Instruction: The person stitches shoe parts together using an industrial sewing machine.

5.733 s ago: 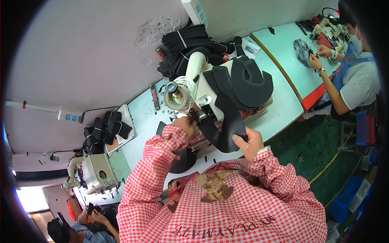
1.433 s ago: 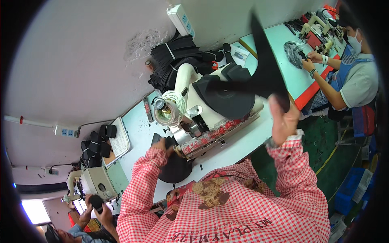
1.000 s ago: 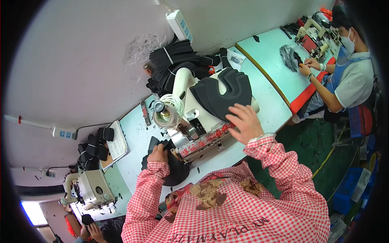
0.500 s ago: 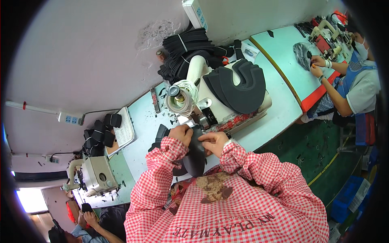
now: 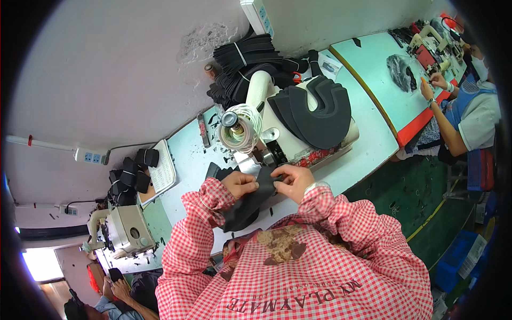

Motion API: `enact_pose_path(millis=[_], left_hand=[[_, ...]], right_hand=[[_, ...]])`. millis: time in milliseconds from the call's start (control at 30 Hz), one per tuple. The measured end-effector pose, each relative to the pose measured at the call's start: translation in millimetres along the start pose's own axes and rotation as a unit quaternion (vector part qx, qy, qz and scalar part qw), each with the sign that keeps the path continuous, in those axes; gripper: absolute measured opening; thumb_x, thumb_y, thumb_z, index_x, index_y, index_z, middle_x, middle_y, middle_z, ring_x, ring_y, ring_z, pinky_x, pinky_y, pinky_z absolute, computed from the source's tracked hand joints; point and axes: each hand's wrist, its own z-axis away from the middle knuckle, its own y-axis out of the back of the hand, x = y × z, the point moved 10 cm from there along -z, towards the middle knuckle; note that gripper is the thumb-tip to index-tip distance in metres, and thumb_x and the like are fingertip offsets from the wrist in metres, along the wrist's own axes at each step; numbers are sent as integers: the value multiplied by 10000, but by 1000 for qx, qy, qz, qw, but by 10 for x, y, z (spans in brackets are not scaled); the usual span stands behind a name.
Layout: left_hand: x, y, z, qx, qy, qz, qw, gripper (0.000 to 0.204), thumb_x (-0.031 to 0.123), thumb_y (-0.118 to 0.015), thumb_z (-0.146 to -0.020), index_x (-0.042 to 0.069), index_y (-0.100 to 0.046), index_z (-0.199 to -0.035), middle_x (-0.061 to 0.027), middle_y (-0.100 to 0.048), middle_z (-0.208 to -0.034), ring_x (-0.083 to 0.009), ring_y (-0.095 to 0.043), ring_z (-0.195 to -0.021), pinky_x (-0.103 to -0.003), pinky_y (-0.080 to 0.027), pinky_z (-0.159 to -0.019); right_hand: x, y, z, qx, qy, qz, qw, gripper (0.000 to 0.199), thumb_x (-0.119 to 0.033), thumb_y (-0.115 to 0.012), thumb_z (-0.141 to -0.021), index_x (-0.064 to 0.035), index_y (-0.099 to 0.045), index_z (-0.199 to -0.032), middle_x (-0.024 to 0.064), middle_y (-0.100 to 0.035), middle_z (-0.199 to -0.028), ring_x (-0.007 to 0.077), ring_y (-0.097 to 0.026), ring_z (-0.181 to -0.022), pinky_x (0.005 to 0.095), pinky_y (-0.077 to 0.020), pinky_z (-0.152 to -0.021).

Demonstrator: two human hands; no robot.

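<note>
A flexible black sheet piece (image 5: 246,207) is stretched between my two hands, just in front of the working end of a cream machine (image 5: 260,88). My left hand (image 5: 238,185) pinches its left edge between thumb and fingers. My right hand (image 5: 294,180) grips the upper right part, close to the metal head of the machine. The lower end of the piece slants toward my lap. More black pieces (image 5: 214,170) lie partly hidden behind my left hand. On the machine's flat top rests a stack of U-shaped black pieces (image 5: 321,120).
Bundled black strips (image 5: 242,56) are piled against the wall behind the machine. A red-and-grey tool (image 5: 203,130) and dark scraps lie on the white table (image 5: 184,154). A second machine (image 5: 128,232) stands left. Co-workers sit on both sides; one has a light sleeve (image 5: 474,122).
The black piece has turned and bent, its lower end swinging left. My left hand has moved slightly left and down; my right hand has come over the piece's upper end.
</note>
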Motion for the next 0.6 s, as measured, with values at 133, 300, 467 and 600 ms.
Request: enact_pose_path(millis=[133,300,467,600], left_hand=[[-208,260,-25,58,144,16,988,258,243,-560,-876,-3,-631,-852,16,-598,-706,-53,-529,-650,-224,-415,-587],[-236,488,-156,61,179,14,982,256,238,-502,-909,17,-623,-870,-16,-561,-588,-109,-479,-441,-231,-345,-384],[-258,513,-173,46,185,35,981,240,229,-508,-903,19,-621,-876,-27,-573,-601,-111,-481,-447,-237,-359,-398],[-235,507,-250,29,184,52,981,227,221,-513,-898,21,-619,-881,-36,-583,-612,-112,-482,-452,-242,-370,-409]], right_hand=[[-45,-168,16,31,72,64,995,255,-89,-614,-793,-9,-624,-1035,116,-659,-743,132,-647,-670,242,-492,-599],[40,-358,-24,-22,10,23,999,351,-83,-558,-836,48,-534,-1161,152,-667,-827,162,-666,-755,252,-504,-671],[196,-91,74,29,18,-33,999,326,-141,-564,-850,37,-562,-1123,155,-667,-880,182,-668,-742,264,-513,-656],[531,28,279,-67,-167,-183,966,323,-209,-575,-872,32,-584,-1086,122,-673,-879,161,-661,-746,246,-503,-611]])
